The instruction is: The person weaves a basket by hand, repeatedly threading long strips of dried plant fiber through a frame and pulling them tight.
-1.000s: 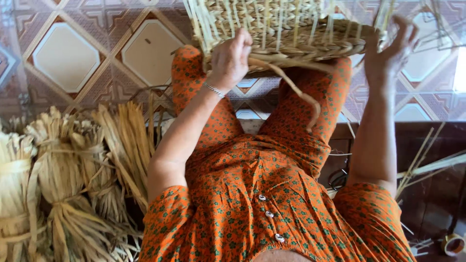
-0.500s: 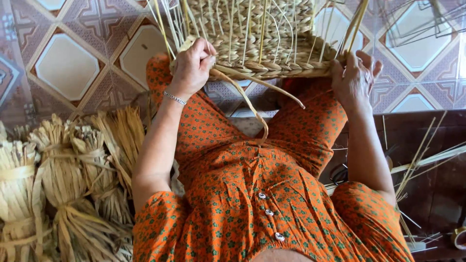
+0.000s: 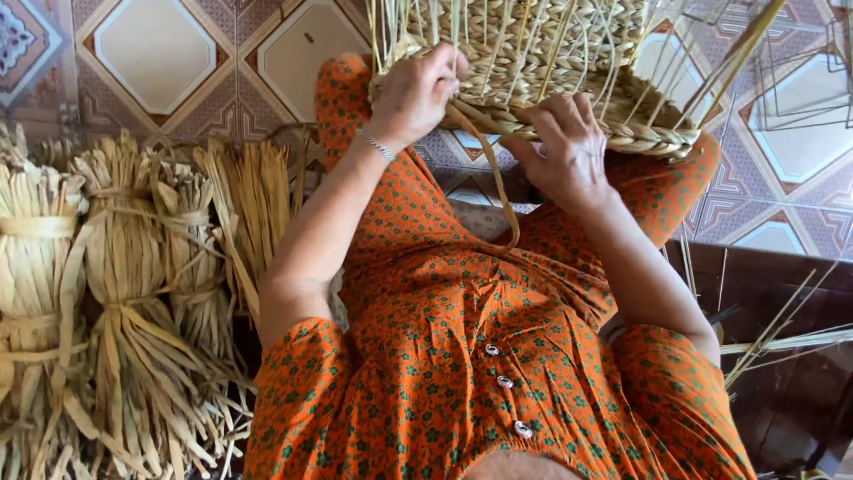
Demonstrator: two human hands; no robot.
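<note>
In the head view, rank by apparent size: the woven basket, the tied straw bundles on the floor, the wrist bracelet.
1. Straw bundles and woven basket: comparable; the basket is cut off by the frame, so unranked.
2. Bracelet on the left hand: smallest.

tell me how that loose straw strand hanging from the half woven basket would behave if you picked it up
Probably floppy: the loose strand droops in a curve from the basket onto the lap. Likely very light, being thin dried fibre. It may kink if bent sharply, though the woven rows by the left hand and right hand suggest pliancy.

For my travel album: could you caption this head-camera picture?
Seated in an orange dress, both hands grip a half-woven straw basket beside tied straw bundles.
</note>
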